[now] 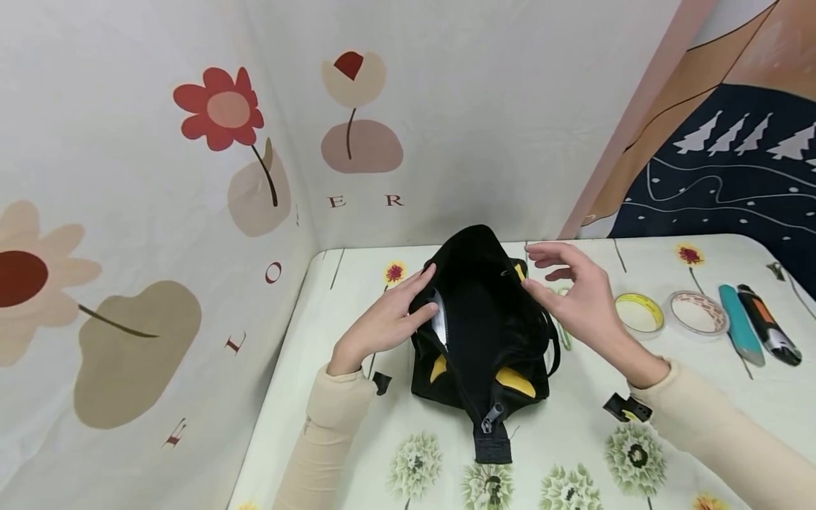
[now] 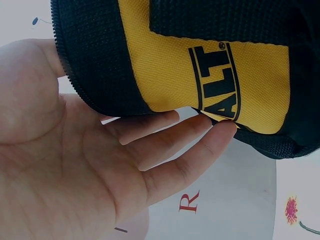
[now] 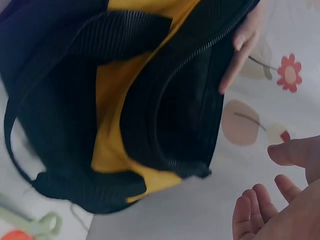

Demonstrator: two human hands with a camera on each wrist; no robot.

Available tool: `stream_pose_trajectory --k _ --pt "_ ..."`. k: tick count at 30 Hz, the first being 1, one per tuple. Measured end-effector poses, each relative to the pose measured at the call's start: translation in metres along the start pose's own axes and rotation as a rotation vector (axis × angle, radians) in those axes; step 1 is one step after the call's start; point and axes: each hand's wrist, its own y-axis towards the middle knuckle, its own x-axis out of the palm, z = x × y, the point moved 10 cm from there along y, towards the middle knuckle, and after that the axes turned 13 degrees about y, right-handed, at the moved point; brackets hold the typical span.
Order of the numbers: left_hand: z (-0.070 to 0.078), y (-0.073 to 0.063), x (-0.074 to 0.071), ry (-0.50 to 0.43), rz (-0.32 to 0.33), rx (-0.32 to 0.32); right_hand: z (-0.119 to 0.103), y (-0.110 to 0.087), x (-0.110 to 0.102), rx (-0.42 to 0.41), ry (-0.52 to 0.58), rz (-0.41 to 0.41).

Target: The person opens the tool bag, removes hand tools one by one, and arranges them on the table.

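A black and yellow zippered tool bag [image 1: 478, 319] stands on the table with its top gaping and its dark inside facing up. My left hand [image 1: 385, 322] holds the bag's left rim, thumb over the inner edge and fingers along the outside. In the left wrist view, those fingers reach the yellow panel [image 2: 170, 75] with black lettering. Off the bag's right rim is my right hand [image 1: 576, 290], its fingers loosely bent. The right wrist view shows a gap between this hand [image 3: 280, 210] and the bag. The zipper pull [image 1: 492, 418] hangs at the near end.
To the right lie a yellow-edged tape roll [image 1: 640, 315], a second tape roll [image 1: 699, 313], a teal utility knife [image 1: 741, 326] and a black and orange one [image 1: 768, 324]. Green-handled scissors [image 3: 47, 225] lie beside the bag, partly hidden. Printed cloth walls [image 1: 446, 127] stand behind and left.
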Motion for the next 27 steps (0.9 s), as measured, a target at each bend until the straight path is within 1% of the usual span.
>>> stream_pose_trajectory --k 4,8,11,15,21,27 --pt "0.001 0.001 -0.002 0.002 0.007 0.008 -0.004 0.002 0.017 0.001 0.027 -0.034" --pt "0.001 0.002 -0.002 0.005 0.008 0.006 -0.002 0.002 0.035 0.001 0.043 -0.070" --pt "0.001 0.002 -0.002 0.003 0.009 -0.001 0.000 0.000 0.049 -0.007 0.041 -0.098" --pt "0.000 0.002 -0.001 -0.004 0.006 -0.012 0.004 -0.004 0.070 0.002 0.028 -0.132" --pt "-0.001 0.002 0.000 -0.013 0.002 -0.020 0.014 -0.007 0.093 0.043 0.027 -0.154" --pt "-0.001 0.000 0.001 -0.016 0.000 -0.026 0.031 -0.007 0.108 0.124 0.047 -0.159"
